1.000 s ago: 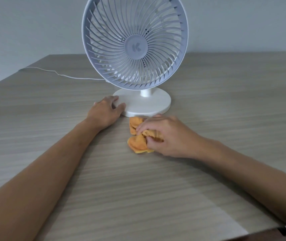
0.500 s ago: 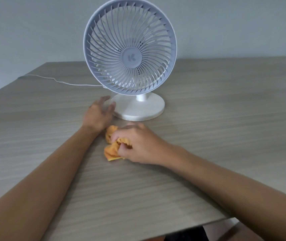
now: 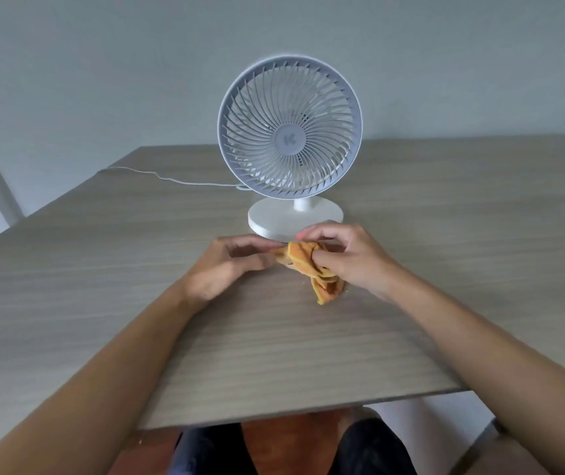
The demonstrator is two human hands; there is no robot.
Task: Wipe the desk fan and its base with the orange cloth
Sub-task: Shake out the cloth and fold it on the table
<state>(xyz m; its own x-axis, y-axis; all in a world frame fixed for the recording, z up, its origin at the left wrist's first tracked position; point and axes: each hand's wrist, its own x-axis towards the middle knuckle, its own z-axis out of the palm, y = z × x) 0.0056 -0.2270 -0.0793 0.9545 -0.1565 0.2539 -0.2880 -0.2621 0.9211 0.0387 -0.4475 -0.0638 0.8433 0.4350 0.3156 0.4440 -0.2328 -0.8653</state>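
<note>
A white desk fan [image 3: 289, 126] with a round grille stands upright on its round white base [image 3: 284, 219] on the wooden desk. Just in front of the base, a crumpled orange cloth [image 3: 312, 269] is held between both hands, lifted slightly off the desk with one end hanging down. My left hand [image 3: 229, 262] pinches the cloth's left edge. My right hand [image 3: 349, 257] grips its right side, fingers curled over it. Neither hand touches the fan.
A thin white cable [image 3: 171, 178] runs from behind the fan to the desk's left edge. The wooden desk [image 3: 103, 303] ends near my body at its front edge. A dark pair of legs shows beneath the desk.
My left hand left the fan base and took hold of the cloth. My right hand lifted the cloth off the desk. The camera pulled back, so the fan looks smaller.
</note>
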